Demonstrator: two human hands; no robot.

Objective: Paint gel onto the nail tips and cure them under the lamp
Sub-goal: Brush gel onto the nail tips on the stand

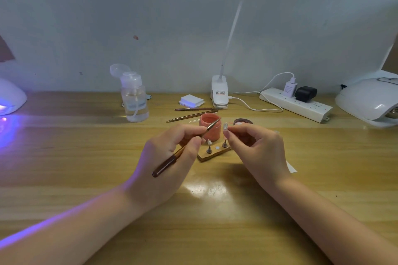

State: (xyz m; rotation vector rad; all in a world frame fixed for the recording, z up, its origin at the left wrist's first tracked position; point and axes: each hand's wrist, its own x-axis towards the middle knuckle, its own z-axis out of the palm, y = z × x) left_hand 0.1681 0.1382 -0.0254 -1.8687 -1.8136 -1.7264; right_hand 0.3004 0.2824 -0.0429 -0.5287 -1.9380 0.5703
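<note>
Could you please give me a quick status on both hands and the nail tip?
Left hand grips brush. Right hand pinches nail tip, raised over gel jar. Brush tip close beside it. Nothing in the way.

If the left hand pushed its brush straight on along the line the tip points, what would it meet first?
Most likely the nail tip pinched in the right hand: the brush held by the left hand aims up-right at it. Depth is unclear, though; the open gel jar stands just behind.

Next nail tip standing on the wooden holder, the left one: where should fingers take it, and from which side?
Pinch the dark stem under the nail tip, not the clear tip itself. It stands upright on the wooden holder, so come from above and the near side; the gel pot blocks the far side, and the right hand already holds another tip.
</note>
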